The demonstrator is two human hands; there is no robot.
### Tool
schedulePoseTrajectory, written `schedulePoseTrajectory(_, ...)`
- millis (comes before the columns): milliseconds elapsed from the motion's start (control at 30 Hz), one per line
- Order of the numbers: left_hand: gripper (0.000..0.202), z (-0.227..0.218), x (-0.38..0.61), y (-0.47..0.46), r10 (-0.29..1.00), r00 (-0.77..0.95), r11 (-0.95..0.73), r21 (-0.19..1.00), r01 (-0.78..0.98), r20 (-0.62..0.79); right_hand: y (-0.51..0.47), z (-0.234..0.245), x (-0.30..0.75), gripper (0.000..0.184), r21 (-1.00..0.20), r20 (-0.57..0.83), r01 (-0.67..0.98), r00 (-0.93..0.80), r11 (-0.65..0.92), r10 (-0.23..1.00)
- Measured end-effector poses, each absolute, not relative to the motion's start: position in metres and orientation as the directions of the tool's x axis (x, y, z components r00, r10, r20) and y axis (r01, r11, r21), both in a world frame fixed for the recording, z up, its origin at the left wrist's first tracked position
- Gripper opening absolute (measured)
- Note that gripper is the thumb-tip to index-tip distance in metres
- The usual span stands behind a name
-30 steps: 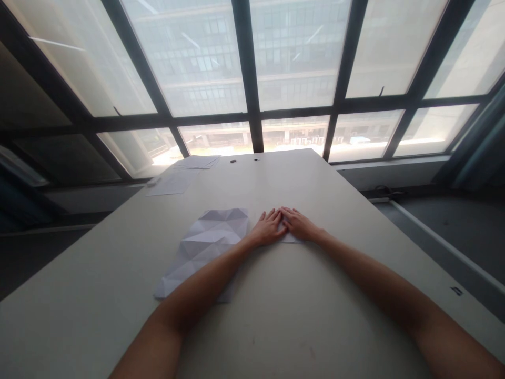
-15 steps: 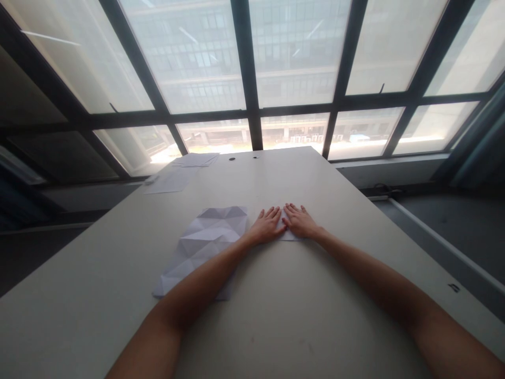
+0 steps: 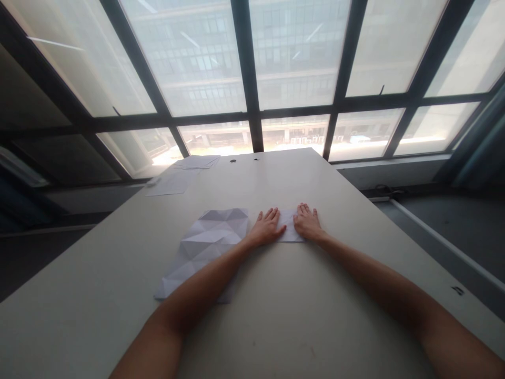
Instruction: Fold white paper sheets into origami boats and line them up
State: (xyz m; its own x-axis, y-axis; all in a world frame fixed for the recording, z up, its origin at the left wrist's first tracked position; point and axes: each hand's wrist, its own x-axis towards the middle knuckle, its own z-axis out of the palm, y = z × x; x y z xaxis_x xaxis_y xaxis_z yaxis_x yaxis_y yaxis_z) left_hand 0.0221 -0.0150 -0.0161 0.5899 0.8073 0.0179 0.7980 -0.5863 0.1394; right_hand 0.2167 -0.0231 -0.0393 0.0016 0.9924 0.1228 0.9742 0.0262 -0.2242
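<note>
A small white piece of paper (image 3: 290,229) lies flat on the white table (image 3: 300,305), partly covered by both hands. My left hand (image 3: 267,227) rests flat on its left side, fingers stretched out and thumb pointing right. On the right side of the paper lies my right hand (image 3: 307,222), palm down with its fingers extended. Left of my left hand is a larger white sheet (image 3: 211,237) with a pattern of raised creases; my left forearm hides part of it.
More white sheets (image 3: 173,181) lie at the table's far left corner. Two small dark holes, one a round hole (image 3: 232,161), show near the far edge. A small dark mark (image 3: 457,290) is at the right edge. Large windows (image 3: 295,52) stand beyond the table.
My right hand has slid to the right, away from my left hand, uncovering more of the small paper between them. My left hand has stayed in nearly the same place.
</note>
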Motion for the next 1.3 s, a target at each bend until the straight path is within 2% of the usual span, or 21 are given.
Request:
schedulePoseTrajectory(167,0.071,-0.019,0.023,-0.013,0.833,0.551,-0.550,0.143,0.823,0.036,-0.019,-0.036,0.217,0.060,-0.293,0.227,0.950,-0.038,0.105,0.973)
schedulePoseTrajectory(233,0.070,-0.020,0.022,-0.013,0.859,0.510,-0.511,0.144,0.847,0.049,-0.021,-0.032,0.215,0.060,-0.307,0.237,0.925,-0.156,0.226,0.959)
schedulePoseTrajectory(333,0.065,-0.023,0.022,-0.011,0.893,0.444,-0.449,0.143,0.882,0.069,-0.027,-0.027,0.211,0.059,-0.287,0.194,0.838,-0.423,0.464,0.885)
schedulePoseTrajectory(433,0.061,-0.024,0.022,-0.011,0.901,0.426,-0.433,0.140,0.891,0.079,-0.031,-0.025,0.209,0.061,-0.261,0.146,0.796,-0.527,0.546,0.837)
schedulePoseTrajectory(633,0.066,-0.023,0.021,-0.011,0.898,0.436,-0.440,0.126,0.889,0.064,-0.031,-0.025,0.207,0.060,-0.236,0.096,0.883,-0.395,0.406,0.914)
schedulePoseTrajectory(800,0.084,-0.023,0.020,-0.012,0.877,0.478,-0.481,0.109,0.870,0.054,-0.030,-0.024,0.209,0.060,-0.238,0.069,0.935,-0.254,0.263,0.965)
schedulePoseTrajectory(967,0.092,-0.021,0.019,-0.013,0.858,0.514,-0.513,0.098,0.853,0.014,-0.026,-0.031,0.213,0.059,-0.225,0.069,0.966,-0.113,0.126,0.991)
schedulePoseTrajectory(1300,0.091,-0.020,0.019,-0.013,0.860,0.510,-0.507,0.115,0.854,0.005,-0.018,-0.038,0.231,0.056,-0.252,0.138,0.967,0.001,0.034,0.990)
